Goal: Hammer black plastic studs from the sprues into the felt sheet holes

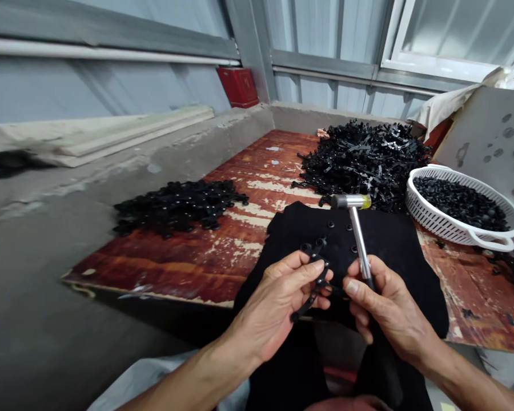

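Note:
My left hand (274,302) grips a branched strip of black plastic parts (316,273), which runs up past the fingertips. My right hand (388,305) is shut around the metal handle of a small hammer (360,242), whose head has a yellow tip and points up and left. Both hands are close together above a black cloth (346,245) spread over the board's near edge. Several small round black pieces sit on the cloth near the hammer. The hammer's head hangs just above the cloth's far edge.
A worn red-brown wooden board (167,257) carries a heap of flat black pieces (175,206) and a larger tangled black heap (364,162). A white plastic basket (454,211) holds small black parts at right. Concrete ledges and a red box (239,87) lie beyond.

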Motion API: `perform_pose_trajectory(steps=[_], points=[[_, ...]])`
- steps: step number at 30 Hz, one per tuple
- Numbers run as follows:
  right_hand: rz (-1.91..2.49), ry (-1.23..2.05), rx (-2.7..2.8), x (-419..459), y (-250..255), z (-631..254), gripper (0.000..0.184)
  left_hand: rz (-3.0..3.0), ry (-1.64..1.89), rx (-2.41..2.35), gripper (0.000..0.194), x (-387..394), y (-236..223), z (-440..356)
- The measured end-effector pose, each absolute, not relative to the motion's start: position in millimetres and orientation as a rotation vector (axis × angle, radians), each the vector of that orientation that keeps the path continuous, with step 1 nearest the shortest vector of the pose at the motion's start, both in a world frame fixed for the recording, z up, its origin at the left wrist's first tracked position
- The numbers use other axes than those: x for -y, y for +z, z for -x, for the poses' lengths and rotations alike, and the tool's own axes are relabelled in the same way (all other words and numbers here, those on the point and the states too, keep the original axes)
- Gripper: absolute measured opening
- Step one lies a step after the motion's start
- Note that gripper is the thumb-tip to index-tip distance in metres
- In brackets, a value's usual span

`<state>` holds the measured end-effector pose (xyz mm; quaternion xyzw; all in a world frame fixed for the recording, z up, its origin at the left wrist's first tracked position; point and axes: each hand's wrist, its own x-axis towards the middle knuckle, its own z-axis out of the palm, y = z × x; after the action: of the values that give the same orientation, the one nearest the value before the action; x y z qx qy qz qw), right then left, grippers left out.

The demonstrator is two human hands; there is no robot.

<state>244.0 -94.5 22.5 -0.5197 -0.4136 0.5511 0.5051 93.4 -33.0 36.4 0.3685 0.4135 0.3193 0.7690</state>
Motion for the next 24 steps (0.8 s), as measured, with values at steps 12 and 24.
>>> perform_pose_trajectory(steps=[12, 24], points=[[1.274, 1.266, 1.208, 69.9, 32.5, -243.6, 0.026, -0.791, 0.512, -0.717, 0.029, 16.0, 22.4, -83.9], [1.321, 1.184, 1.212, 55.3, 29.1, -254.3, 0.018, -1.492, 0.233, -1.076, 0.048, 4.0, 45.3, -54.6]])
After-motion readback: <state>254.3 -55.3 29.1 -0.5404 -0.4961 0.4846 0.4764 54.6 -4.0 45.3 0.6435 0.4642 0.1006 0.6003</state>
